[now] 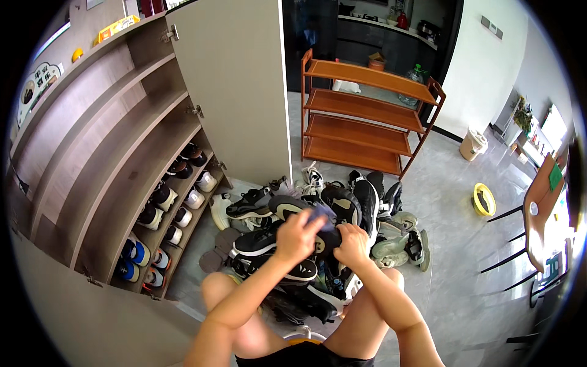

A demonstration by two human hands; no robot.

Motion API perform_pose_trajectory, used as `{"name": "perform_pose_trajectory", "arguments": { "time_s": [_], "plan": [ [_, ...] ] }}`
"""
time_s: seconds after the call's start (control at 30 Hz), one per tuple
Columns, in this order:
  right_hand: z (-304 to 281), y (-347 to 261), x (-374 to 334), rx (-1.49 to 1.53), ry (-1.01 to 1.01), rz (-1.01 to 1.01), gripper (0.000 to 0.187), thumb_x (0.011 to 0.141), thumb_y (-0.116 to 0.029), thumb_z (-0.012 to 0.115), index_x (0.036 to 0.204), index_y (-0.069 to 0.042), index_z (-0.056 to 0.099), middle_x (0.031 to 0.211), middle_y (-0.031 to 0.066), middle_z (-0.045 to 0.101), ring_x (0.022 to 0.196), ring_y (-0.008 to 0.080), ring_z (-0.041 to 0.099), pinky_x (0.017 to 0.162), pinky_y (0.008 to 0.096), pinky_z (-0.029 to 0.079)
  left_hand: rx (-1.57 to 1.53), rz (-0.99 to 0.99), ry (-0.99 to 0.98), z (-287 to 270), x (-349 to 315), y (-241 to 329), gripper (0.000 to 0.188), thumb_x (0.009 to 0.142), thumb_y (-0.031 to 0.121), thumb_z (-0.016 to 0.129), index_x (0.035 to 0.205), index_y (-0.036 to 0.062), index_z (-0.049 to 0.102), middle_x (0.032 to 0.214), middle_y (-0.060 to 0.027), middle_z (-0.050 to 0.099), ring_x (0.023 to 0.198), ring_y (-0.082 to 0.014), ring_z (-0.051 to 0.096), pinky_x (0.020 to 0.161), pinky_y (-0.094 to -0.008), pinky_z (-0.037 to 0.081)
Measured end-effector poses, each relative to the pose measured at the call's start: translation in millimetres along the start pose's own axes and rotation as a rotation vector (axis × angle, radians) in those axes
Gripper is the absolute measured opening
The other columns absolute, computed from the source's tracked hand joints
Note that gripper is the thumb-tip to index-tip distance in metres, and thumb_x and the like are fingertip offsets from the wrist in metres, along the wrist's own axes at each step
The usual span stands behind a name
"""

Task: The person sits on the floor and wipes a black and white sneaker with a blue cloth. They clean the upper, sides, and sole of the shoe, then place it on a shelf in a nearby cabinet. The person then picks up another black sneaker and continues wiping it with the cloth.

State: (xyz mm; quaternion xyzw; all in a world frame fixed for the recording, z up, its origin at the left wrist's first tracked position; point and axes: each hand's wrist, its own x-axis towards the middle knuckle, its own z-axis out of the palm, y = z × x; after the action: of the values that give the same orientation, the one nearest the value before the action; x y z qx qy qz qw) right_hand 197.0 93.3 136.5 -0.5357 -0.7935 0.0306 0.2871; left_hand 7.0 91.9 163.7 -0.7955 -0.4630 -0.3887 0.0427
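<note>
On the left stands an open shoe cabinet (143, 144) with several shelves. Its two lowest shelves hold shoes set in rows: dark pairs farther in, white-toed ones beneath them, and at the near end a blue-and-white pair (137, 252) above grey shoes with orange trim (156, 276). The cabinet's pale door (232, 85) is swung wide.

Just beside the cabinet, a loose heap of shoes (257, 240), mostly black and white, lies on the grey floor before the person's knees. Over this heap, the left hand (298, 237) is closed around a bunched, dark bluish cloth (321, 217), blurred at its edge. The cloth is at a dark shoe (327, 241), which the right hand (352, 246) grips at its right end, fingers curled in.

Behind the heap is a brown four-tier rack (367, 74); past it stands a clear bottle (411, 88) with a green cap, its contents impossible to make out. Farther right come a beige bin (471, 147) and a yellow basin (481, 210) with something dark inside. At the far right, a brown surface (538, 235) carries a green item (555, 176).
</note>
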Motion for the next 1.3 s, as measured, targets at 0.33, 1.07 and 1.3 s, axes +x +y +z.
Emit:
{"name": "perform_pose_trajectory", "arguments": {
  "time_s": [0.33, 1.07, 1.3],
  "plan": [
    [9.6, 0.7, -10.3, -0.140, -0.057, 0.035, 0.041, 0.058, -0.019, 0.067, 0.096, -0.003, 0.063, 0.089, 0.0094, 0.060, 0.089, 0.0271, 0.058, 0.077, 0.0383, 0.046, 0.093, -0.075, -0.134, 20.2, 3.6, -3.0, 0.041, 0.073, 0.005, 0.066, 0.111, 0.0185, 0.068, 0.103, -0.0110, 0.059, 0.086, -0.0316, 0.062, 0.067, -0.0403, 0.054],
    [-7.0, -7.6, -14.5, 0.400, -0.220, 0.549, 0.035, 0.073, -0.019, 0.061, 0.103, -0.006, 0.071, 0.088, 0.0250, 0.068, 0.090, 0.0398, 0.065, 0.084, 0.0425, 0.050, 0.002, 0.073, -0.090, -4.8, -3.3, -5.9, 0.048, 0.072, 0.004, 0.065, 0.116, 0.0220, 0.069, 0.110, -0.0117, 0.059, 0.088, -0.0305, 0.062, 0.070, -0.0394, 0.054],
    [7.7, 5.3, -18.4, 0.636, -0.248, 0.556, 0.033, 0.078, -0.020, 0.059, 0.103, -0.002, 0.070, 0.089, 0.0251, 0.068, 0.091, 0.0381, 0.067, 0.083, 0.0399, 0.050, 0.163, -0.065, 0.119, 3.1, -2.7, -48.2, 0.048, 0.075, 0.006, 0.065, 0.121, 0.0195, 0.065, 0.113, -0.0142, 0.058, 0.087, -0.0324, 0.061, 0.069, -0.0406, 0.053]
  ]
}}
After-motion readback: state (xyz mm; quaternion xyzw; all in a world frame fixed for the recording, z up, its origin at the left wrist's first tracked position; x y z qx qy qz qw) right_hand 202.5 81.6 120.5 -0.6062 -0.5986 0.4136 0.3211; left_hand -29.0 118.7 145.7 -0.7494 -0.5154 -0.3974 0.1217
